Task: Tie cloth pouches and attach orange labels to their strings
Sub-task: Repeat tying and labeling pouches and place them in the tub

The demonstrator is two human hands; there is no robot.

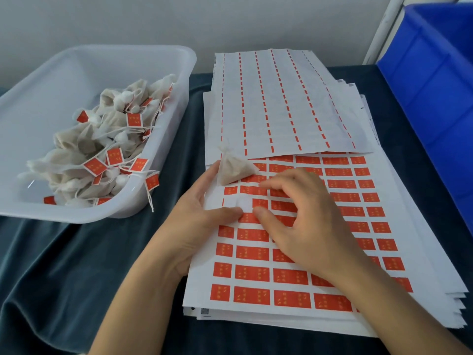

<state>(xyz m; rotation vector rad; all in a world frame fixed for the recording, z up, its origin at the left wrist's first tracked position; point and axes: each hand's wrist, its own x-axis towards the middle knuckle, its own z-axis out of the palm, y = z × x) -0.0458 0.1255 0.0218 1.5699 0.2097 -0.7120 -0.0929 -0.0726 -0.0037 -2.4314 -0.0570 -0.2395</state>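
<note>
Head view, dark cloth-covered table (76,265). Stack of label sheets (320,311) lies centre-right; top sheet carries rows of orange labels (252,274), a few already peeled off near the hands, leaving white gaps. Used sheets (276,103), stripped down to thin orange dashes, lie over the far end of the stack.

Left hand (197,221) rests flat on the left edge of the top sheet, fingers straight and spread, thumb pressing the sheet beside a peeled gap. Index finger touches or nearly touches 1 pouch (234,169), which sits tied on the sheet just beyond the hand; its string is not clear enough to trace.

Right hand (304,224) hovers low over the labels, fingers loosely curled, thumb tip on the sheet close to the left thumb. Cannot tell whether its fingertips are lifting a label or just touching; motion blur on the fingers.

Clear tub (166,73) at left holds a pile of finished pouches (84,149), orange tags on their strings; 1 string (150,198) hangs over the near rim. Blue crate (435,80) at far right, partly out of view.
</note>
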